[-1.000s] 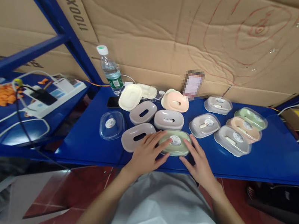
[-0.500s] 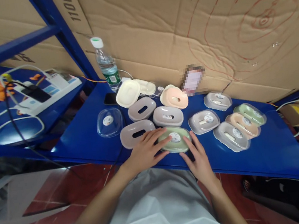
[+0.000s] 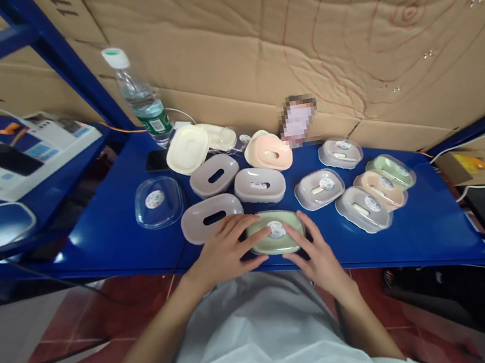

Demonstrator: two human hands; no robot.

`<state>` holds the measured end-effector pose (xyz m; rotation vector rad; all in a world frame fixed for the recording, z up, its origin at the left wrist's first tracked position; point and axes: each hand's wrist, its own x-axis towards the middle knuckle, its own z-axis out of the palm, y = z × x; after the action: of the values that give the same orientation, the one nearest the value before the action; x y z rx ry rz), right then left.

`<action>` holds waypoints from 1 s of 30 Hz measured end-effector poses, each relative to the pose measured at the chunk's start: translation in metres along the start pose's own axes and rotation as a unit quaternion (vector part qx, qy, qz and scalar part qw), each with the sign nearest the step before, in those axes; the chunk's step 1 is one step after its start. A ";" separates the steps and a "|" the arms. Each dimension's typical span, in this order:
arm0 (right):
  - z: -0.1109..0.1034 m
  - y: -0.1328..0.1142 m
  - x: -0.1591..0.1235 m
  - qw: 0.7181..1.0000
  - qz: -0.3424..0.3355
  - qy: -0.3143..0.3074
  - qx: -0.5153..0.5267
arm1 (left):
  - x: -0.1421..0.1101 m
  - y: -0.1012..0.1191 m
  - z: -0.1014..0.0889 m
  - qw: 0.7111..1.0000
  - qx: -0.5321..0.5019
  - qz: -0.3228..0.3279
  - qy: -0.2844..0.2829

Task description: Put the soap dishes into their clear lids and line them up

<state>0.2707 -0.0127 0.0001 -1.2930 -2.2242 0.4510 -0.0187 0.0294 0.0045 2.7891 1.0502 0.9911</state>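
A green soap box [image 3: 259, 246] with a clear lid and a round label lies near the front edge of the blue table. My left hand [image 3: 223, 252] grips its left end, fingers over the lid and thumb at the near edge. On the other end, my right hand [image 3: 319, 258] has one finger on the lid near the label, another at the far right corner and the thumb at the near rim. Just behind my left fingers is a greyish soap dish [image 3: 198, 222] with a dark slot. Another grey dish [image 3: 260, 194] sits behind the green box.
To the right stand several lidded boxes, among them a grey box [image 3: 352, 210] and a green one [image 3: 399, 166]. A clear lid [image 3: 144, 218] lies at left. Behind are a cream dish [image 3: 186, 147], a peach dish [image 3: 278, 157], a water bottle [image 3: 142, 99] and a cardboard wall [image 3: 211, 39].
The fingers of my right hand have shifted further onto the green box's lid and around its right end. My left hand stays on the box. The whole view has shifted slightly.
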 end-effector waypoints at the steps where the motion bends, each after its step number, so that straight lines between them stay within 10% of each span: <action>1: -0.004 0.001 -0.002 1.000 -0.009 0.000 -0.004 | 0.000 0.000 -0.001 1.000 -0.002 0.005 0.003; 6: -0.053 0.033 -0.032 0.972 0.020 0.201 -0.123 | 0.002 0.002 -0.005 0.999 0.003 0.004 0.040; 10: -0.112 0.114 -0.082 0.838 0.172 0.437 -0.278 | 0.004 0.005 -0.004 0.997 0.020 0.023 0.077; 13: -0.142 0.179 -0.121 0.761 0.263 0.490 -0.336 | 0.004 0.006 -0.002 0.995 0.022 0.020 0.091; 22: -0.179 0.250 -0.128 0.769 0.439 0.371 -0.278 | 0.007 0.005 0.000 0.994 0.003 0.031 0.100; 30: -0.183 0.214 -0.069 0.790 0.394 0.351 -0.312 | 0.007 0.007 0.000 0.991 0.020 0.020 0.129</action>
<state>0.5560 0.0365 0.0167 -2.2554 -1.1299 -0.5087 -0.0101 0.0281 0.0101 2.7776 1.0510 1.3805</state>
